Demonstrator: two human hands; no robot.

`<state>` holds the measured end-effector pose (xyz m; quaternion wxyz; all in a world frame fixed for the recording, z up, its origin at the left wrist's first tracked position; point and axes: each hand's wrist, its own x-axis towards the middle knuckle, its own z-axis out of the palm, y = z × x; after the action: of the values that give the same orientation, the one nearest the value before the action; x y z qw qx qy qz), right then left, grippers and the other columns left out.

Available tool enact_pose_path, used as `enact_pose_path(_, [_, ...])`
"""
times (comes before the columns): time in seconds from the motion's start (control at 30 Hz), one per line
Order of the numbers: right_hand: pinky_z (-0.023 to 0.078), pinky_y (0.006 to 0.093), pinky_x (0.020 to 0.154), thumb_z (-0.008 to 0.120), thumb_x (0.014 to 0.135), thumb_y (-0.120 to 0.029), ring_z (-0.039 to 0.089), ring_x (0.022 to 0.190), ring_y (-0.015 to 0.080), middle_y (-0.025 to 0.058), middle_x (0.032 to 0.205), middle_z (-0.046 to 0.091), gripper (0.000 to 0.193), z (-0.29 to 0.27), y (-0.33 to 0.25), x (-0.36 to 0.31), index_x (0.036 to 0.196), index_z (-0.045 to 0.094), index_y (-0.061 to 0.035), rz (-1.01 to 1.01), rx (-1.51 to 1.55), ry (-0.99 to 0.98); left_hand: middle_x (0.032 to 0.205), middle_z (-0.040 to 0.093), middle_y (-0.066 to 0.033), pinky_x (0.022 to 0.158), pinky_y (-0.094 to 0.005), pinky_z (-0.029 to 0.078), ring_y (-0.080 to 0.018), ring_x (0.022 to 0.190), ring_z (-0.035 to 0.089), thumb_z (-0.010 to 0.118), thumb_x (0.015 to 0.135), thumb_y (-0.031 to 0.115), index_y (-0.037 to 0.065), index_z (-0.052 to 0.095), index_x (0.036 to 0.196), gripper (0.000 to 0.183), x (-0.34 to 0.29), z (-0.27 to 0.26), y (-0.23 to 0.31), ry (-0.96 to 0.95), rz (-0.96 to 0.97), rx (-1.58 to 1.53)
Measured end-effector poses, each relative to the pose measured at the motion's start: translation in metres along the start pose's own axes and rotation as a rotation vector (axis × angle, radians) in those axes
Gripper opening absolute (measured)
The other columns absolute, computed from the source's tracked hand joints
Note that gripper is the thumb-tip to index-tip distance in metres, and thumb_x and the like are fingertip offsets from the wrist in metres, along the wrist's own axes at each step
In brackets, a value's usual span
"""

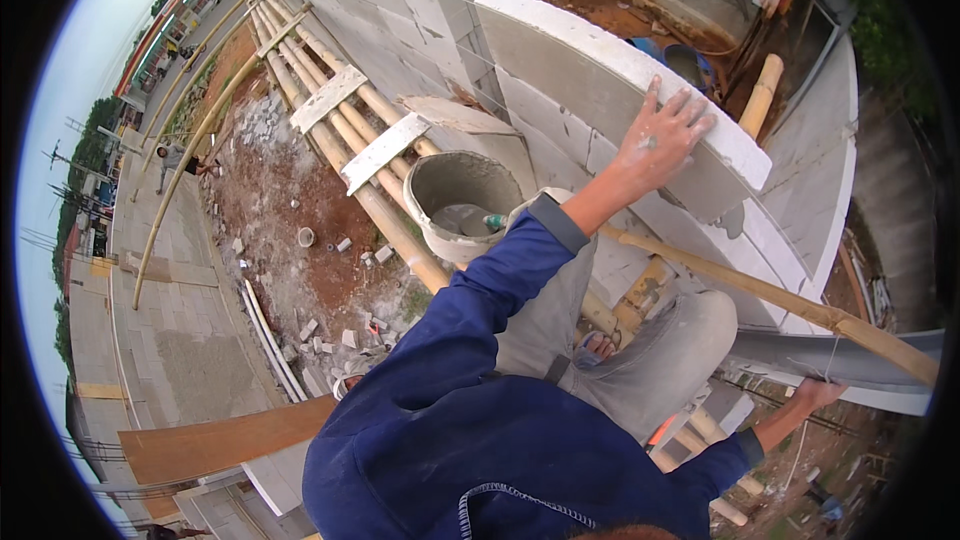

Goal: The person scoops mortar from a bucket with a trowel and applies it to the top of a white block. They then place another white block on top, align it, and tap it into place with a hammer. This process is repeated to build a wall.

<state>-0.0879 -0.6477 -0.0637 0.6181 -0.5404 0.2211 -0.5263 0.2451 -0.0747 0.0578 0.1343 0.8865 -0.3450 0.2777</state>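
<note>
While the left hand (655, 145) lies spread over the upper edge of a long pale block (590, 65), the right hand (818, 393) is set well apart from it, at the edge of a grey beam (870, 380) and below a bamboo pole (800, 310). The left fingers are splayed on the block's top, not wrapped around it; whether the right fingers are closed on the beam cannot be told. The block rests on the top course of the wall (545, 120), in front of the person. A lump of grey mortar (731, 222) clings to the wall's near face, just below the block and beyond the left hand. To the left, a bucket (440, 180) beside the scaffold poles (390, 225) contains more of the mix, with a green-handled tool (494, 222) standing in it. Two short boards (330, 98) lie across the poles.

The step in hand is best read as the seating of the block on its bed, with the left hand steadying it and the right arm perhaps bracing the body. The next move would call for even, downward pressure along the block's top, a check of its line against the neighbouring blocks, and a trimming of the surplus mortar.
</note>
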Motion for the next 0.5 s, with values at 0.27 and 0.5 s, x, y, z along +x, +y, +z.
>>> enact_pose_path(0.27, [0.055, 0.0497, 0.108, 0.060, 0.103, -0.014, 0.065, 0.123, 0.0341, 0.0202, 0.139, 0.065, 0.043, 0.026, -0.010, -0.013, 0.142, 0.059, 0.0045, 0.088, 0.059, -0.017, 0.154, 0.059, -0.0059, 0.131, -0.0658, 0.023, -0.0295, 0.151, 0.048, 0.088, 0.082, 0.027, 0.019, 0.061, 0.148, 0.071, -0.003, 0.003, 0.004, -0.003, -0.043, -0.032])
enact_pose_path(0.5, [0.057, 0.0491, 0.105, 0.059, 0.105, -0.015, 0.067, 0.122, 0.0313, 0.0145, 0.139, 0.067, 0.039, 0.008, 0.010, -0.006, 0.141, 0.062, -0.0004, 0.186, 0.168, -0.045, 0.157, 0.059, -0.0043, 0.131, -0.0595, 0.027, -0.0288, 0.150, 0.050, 0.090, 0.080, 0.026, 0.021, 0.062, 0.148, 0.074, 0.002, -0.001, 0.002, 0.005, -0.027, -0.048])
